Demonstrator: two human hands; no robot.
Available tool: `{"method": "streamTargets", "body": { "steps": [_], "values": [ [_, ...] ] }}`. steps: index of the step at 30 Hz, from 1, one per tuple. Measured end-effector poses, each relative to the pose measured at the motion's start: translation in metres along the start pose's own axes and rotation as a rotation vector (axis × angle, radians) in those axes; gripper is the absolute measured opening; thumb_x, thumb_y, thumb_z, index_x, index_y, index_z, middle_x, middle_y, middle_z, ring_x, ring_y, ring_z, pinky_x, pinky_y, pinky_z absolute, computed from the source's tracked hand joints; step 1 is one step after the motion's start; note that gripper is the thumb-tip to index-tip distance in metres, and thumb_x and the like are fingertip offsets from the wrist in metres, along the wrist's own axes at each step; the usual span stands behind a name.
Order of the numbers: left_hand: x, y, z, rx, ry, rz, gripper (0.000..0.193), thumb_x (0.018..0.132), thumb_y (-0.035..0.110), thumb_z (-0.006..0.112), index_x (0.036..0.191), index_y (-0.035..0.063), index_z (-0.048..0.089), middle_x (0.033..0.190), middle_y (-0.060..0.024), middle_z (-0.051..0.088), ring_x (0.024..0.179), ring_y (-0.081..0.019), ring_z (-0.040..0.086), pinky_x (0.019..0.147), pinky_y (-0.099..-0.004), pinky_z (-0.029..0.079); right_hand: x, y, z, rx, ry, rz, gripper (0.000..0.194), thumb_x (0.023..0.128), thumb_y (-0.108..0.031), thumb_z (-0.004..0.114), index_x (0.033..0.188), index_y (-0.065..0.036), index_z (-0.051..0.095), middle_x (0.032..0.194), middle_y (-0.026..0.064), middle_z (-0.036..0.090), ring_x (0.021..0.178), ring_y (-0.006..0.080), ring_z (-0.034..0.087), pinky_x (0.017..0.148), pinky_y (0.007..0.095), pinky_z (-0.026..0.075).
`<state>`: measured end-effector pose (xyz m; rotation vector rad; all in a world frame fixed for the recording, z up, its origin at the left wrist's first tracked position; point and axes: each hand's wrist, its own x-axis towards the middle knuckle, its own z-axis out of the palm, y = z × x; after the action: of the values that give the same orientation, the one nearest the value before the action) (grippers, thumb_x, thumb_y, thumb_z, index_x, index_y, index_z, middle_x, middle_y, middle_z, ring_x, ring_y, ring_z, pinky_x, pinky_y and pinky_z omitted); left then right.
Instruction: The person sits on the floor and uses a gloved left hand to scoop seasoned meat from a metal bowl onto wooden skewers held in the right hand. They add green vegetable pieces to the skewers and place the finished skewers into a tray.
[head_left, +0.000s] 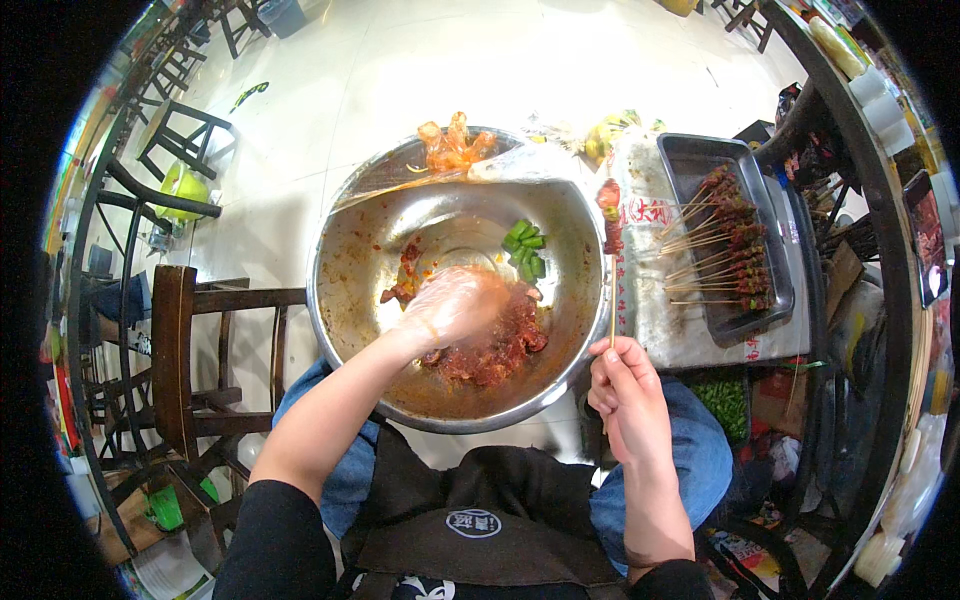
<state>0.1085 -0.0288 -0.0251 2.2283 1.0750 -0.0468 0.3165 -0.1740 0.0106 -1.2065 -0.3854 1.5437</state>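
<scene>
My left hand (457, 304), in a thin see-through plastic glove, is blurred over the raw marinated meat (495, 345) in a large steel bowl (360, 315). Its fingers cannot be made out, nor whether they grip a piece. Cut green pepper pieces (525, 250) lie in a small heap on the bowl's far right side. Just past the bowl's right rim, my bare right hand (628, 394) pinches the lower part of a bamboo skewer (613, 300). The skewer stands away from me, with meat and a green piece threaded near its tip.
A dark metal tray (720, 326) holds several finished skewers, on a surface covered with a printed white sack (645, 300). Plastic film (525, 163) and orange-stained bundled plastic (454, 146) lie at the bowl's far rim. A wooden chair (174, 360) stands to the left.
</scene>
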Motion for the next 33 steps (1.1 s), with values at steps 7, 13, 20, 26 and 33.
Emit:
{"method": "streamTargets", "body": {
  "steps": [7, 13, 20, 26, 33],
  "values": [
    [0.058, 0.012, 0.057, 0.273, 0.012, -0.085, 0.044, 0.074, 0.020, 0.066, 0.115, 0.0095, 0.054, 0.107, -0.0186, 0.058, 0.101, -0.0377, 0.059, 0.082, -0.0476, 0.049, 0.015, 0.020, -0.004, 0.126, 0.087, -0.037, 0.008, 0.098, -0.012, 0.046, 0.098, -0.008, 0.053, 0.076, -0.0025, 0.046, 0.055, 0.0047, 0.032, 0.053, 0.0203, 0.029],
    [0.065, 0.008, 0.054, 0.227, -0.243, 0.003, 0.028, 0.075, 0.016, 0.060, 0.101, 0.0068, 0.060, 0.100, -0.0219, 0.063, 0.098, -0.0342, 0.062, 0.082, -0.0454, 0.049, 0.015, 0.020, -0.002, 0.132, 0.086, -0.045, 0.009, 0.099, -0.012, 0.045, 0.097, -0.007, 0.053, 0.073, -0.0039, 0.042, 0.056, 0.0039, 0.032, 0.052, 0.0194, 0.029],
    [0.008, -0.015, -0.021, -0.402, -0.250, -0.192, 0.034, 0.090, 0.025, 0.053, 0.117, 0.0054, 0.059, 0.104, -0.0158, 0.065, 0.096, -0.0242, 0.060, 0.084, -0.0355, 0.048, 0.012, 0.021, -0.003, 0.107, 0.066, -0.014, 0.008, 0.097, -0.011, 0.047, 0.096, -0.008, 0.054, 0.073, -0.0031, 0.043, 0.057, 0.0049, 0.033, 0.054, 0.0214, 0.030],
    [-0.018, -0.052, -0.018, -0.706, -0.057, -0.290, 0.032, 0.093, 0.022, 0.053, 0.118, 0.0022, 0.059, 0.105, -0.0109, 0.065, 0.094, -0.0153, 0.057, 0.080, -0.0288, 0.048, 0.016, 0.022, -0.002, 0.102, 0.076, -0.029, 0.010, 0.099, -0.013, 0.045, 0.098, -0.006, 0.053, 0.069, -0.0050, 0.038, 0.055, 0.0041, 0.030, 0.052, 0.0205, 0.029],
    [-0.018, -0.038, -0.006, 0.186, 0.161, 0.026, 0.036, 0.079, 0.018, 0.060, 0.114, 0.0110, 0.064, 0.107, -0.0147, 0.065, 0.101, -0.0298, 0.061, 0.092, -0.0371, 0.046, 0.016, 0.022, -0.003, 0.092, 0.088, -0.042, 0.010, 0.099, -0.012, 0.045, 0.097, -0.005, 0.053, 0.069, -0.0050, 0.038, 0.055, 0.0036, 0.029, 0.051, 0.0200, 0.028]
  ]
}}
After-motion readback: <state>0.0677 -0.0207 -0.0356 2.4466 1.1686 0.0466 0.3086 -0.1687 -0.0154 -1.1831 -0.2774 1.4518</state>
